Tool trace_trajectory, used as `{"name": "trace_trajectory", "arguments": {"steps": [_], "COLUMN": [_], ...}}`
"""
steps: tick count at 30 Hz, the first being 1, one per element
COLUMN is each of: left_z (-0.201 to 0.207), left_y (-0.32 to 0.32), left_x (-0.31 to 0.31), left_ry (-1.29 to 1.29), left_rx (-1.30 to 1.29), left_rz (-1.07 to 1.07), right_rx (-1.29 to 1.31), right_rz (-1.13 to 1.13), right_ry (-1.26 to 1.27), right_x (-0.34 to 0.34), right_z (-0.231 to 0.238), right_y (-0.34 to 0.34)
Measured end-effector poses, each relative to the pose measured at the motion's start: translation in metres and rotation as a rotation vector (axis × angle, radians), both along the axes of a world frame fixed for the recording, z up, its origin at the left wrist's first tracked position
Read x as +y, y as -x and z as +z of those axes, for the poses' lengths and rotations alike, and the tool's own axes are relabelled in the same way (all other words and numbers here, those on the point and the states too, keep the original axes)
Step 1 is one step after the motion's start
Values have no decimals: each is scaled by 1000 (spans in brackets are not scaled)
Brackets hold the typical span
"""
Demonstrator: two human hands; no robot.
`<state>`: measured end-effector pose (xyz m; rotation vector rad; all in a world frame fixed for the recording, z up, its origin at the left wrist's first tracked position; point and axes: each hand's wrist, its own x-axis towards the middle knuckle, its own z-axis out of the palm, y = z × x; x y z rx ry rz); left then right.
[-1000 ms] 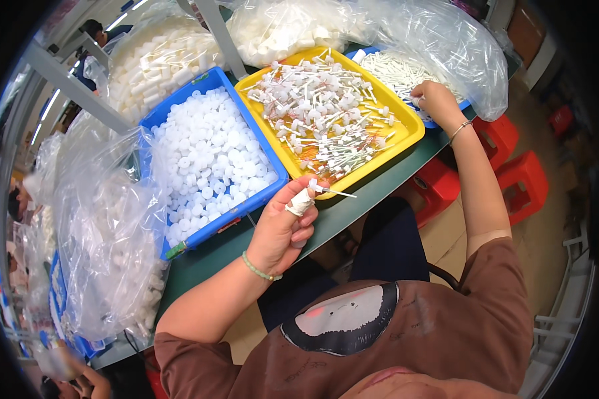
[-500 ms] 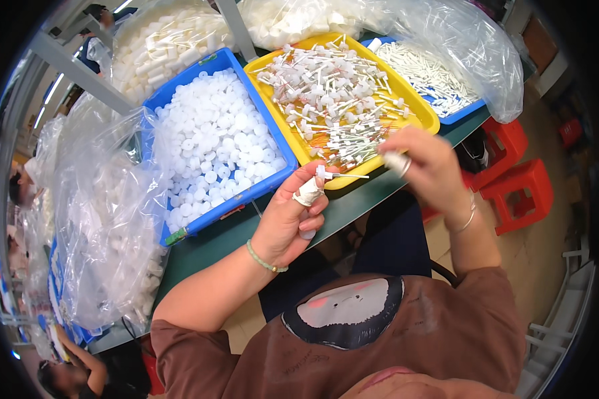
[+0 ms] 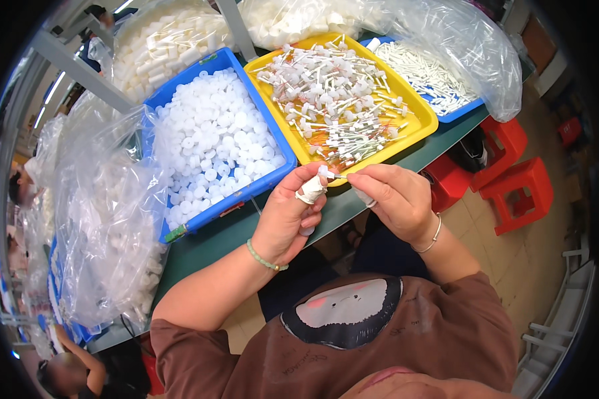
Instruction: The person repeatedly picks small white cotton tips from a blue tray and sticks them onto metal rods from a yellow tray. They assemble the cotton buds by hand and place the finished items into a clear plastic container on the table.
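Observation:
My left hand (image 3: 291, 216) is closed, its thumb and forefinger pinching a small white plastic piece (image 3: 325, 171) that has a thin rod. White wrapping covers one of its digits, and a rounded translucent white piece (image 3: 306, 231) shows among the lower fingers. From the right, my right hand (image 3: 400, 203) pinches the free end of the rod, which its fingertips mostly hide. It also has a white finger wrapping. Both hands are over the near rim of a yellow tray (image 3: 416, 136) heaped with white pieces on rods. Left of it, a blue tray (image 3: 266, 181) contains round white caps (image 3: 216, 133).
Behind the yellow tray, another blue tray (image 3: 460, 118) holds small white tubes. Clear bags of white parts (image 3: 103, 226) stand left and at the back of the green table (image 3: 203, 256). Red stools (image 3: 520, 196) are at right. A person (image 3: 73, 372) sits at lower left.
My right hand has come left and down from over the yellow tray's right corner and now pinches the rod's end. My left hand has barely moved and keeps its grip.

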<state>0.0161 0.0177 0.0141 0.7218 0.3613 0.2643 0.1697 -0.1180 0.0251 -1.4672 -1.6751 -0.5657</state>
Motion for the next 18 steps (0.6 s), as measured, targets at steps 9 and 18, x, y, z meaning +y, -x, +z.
{"name": "trace_trajectory", "arguments": {"steps": [9,18], "left_z": [1,8], "left_y": [2,1], "left_x": [-1,4], "left_ry": [-27,3], "left_rx": [22,13], "left_rz": [-13,-116], "right_rx": [-51,520], "right_rz": [51,-92], "right_ry": [-52,72], "right_x": [4,34], "right_z": [-2,21], "right_y": [7,-8]}}
